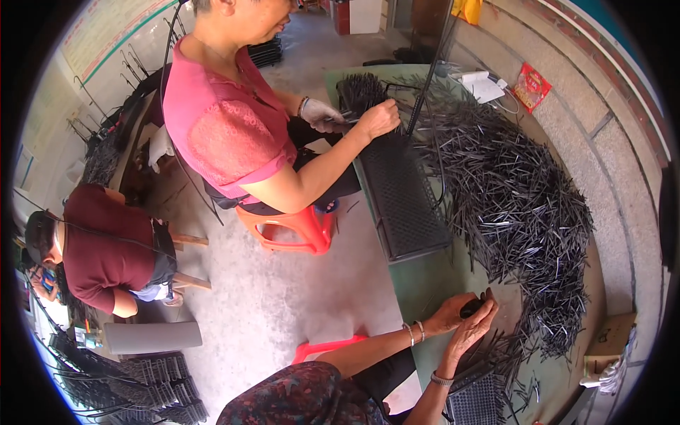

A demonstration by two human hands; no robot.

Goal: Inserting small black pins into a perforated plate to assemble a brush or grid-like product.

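My left hand (451,314), with bangles at the wrist, curls around a small black bundle (470,307) above the green table. Against the same bundle presses my right hand (473,327), its fingers up and close together. The bundle looks like short strips seen end-on, though most of it is hidden by the fingers. Below my right hand, a black mesh tray (476,401) lies at the table edge with loose black strips around it. To the right spreads a large heap of thin black strips (506,195).
Across the table, a co-worker in pink (227,120) on a red stool (290,230) handles strips over a black mesh rack (404,198). Another person in maroon (113,248) bends at the left. Stacked black racks (156,386) stand lower left; a cardboard box (609,340) sits by the wall.
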